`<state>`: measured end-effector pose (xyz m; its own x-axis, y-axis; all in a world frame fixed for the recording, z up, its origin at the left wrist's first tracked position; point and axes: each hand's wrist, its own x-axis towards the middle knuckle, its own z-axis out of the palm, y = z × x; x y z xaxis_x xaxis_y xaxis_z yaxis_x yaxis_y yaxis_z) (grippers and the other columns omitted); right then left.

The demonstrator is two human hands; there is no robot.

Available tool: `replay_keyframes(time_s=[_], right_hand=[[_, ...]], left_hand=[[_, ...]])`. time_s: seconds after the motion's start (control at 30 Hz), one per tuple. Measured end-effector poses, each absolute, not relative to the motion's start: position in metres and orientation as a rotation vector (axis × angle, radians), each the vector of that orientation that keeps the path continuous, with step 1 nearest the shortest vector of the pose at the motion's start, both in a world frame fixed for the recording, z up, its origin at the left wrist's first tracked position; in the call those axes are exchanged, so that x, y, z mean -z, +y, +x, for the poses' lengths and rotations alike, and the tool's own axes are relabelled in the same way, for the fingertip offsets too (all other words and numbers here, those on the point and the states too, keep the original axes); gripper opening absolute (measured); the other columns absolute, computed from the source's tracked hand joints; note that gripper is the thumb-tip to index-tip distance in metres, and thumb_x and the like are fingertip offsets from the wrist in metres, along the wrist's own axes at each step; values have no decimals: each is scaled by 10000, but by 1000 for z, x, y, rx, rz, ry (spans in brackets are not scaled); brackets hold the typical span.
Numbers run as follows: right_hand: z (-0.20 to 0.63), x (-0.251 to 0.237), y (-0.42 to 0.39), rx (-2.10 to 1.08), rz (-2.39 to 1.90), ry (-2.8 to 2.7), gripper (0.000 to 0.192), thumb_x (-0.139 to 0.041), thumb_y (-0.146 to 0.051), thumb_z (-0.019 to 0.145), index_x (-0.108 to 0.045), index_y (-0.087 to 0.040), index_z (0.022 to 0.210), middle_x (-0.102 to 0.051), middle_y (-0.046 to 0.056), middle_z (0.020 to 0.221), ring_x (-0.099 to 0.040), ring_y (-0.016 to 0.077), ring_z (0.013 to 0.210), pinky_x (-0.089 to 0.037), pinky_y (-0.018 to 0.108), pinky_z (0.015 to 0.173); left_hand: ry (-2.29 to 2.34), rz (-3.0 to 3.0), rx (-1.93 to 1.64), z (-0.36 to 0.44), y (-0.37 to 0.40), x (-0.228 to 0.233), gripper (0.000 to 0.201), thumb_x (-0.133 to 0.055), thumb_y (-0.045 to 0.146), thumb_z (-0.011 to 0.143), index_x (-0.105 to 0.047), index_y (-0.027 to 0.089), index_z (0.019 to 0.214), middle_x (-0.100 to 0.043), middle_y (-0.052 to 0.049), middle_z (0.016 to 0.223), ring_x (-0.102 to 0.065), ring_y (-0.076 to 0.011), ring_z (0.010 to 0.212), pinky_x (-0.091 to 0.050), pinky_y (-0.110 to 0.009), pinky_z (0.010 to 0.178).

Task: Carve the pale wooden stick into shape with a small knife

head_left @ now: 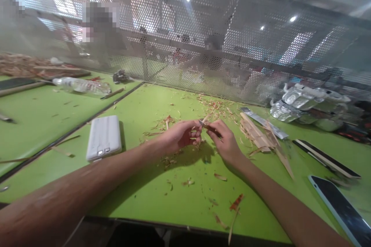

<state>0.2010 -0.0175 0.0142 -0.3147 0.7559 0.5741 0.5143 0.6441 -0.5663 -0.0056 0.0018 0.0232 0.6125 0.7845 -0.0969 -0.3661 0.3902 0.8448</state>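
Head view: we grasp brown-handled tool (213, 129) in fingers of right hand (226, 141), metal tip reaching left hand (181, 135). Left fingers bent beside tip; we cannot tell whether they grasp anything. Both hands over green bench (174, 204), wood shavings (213, 104) scattered around. White power bank (103, 137) lies left; wood strips (255, 131), then phone (339, 205), right.

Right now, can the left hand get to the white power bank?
Probably yes: just shavings and green table show between the left hand and the white power bank. That hand seems busy at the brown tool, though, so it may have to stop first.
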Motion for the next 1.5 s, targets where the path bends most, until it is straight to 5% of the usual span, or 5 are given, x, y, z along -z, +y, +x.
replay_keyframes(time_s=[0.47, 0.7, 0.93, 1.17, 1.5], right_hand=[[197, -14, -20, -345, -990, -1989, 197, -541, -350, 1007, -716, -283, 1068, -642, 58, 949, -593, 245, 925, -521, 435, 860], [210, -12, -11, -417, -1152, -1772, 276, -555, -460, 991, -698, -236, 1066, -601, 58, 878, -569, 214, 742, -511, 383, 668], [211, -10, -10, -426, -1180, -1773, 288, -563, -441, 979, -697, -213, 1093, -624, 55, 908, -572, 201, 759, -484, 343, 673], [212, -12, -9, -365, -1204, -1818, 219, -579, -383, 969, -714, -218, 1019, -626, 61, 897, -558, 217, 764, -477, 367, 692], [204, -13, -17, -500, -1205, -1836, 215, -613, -384, 942, -725, -211, 1005, -653, 57, 849, -585, 223, 770, -502, 369, 693]], left_hand=[[509, 940, -766, -5, -4, -28, 104, -615, 225, 872, -585, 160, 796, -547, -1, 741, -508, -110, 649, -427, -287, 653], [507, 959, -712, -3, -5, -26, 91, -652, 196, 830, -597, 152, 773, -570, -19, 749, -517, -107, 655, -432, -276, 642], [465, 991, -753, -4, 1, -16, 117, -711, 213, 847, -621, 141, 828, -594, -13, 764, -567, -96, 649, -453, -256, 615], [657, 1217, -857, -8, 15, -7, 163, -755, 279, 852, -675, 137, 852, -638, -9, 778, -611, -108, 675, -534, -302, 720], [754, 1449, -850, -7, 21, 5, 279, -759, 427, 844, -718, 154, 888, -647, -2, 692, -576, -111, 595, -447, -255, 598]])
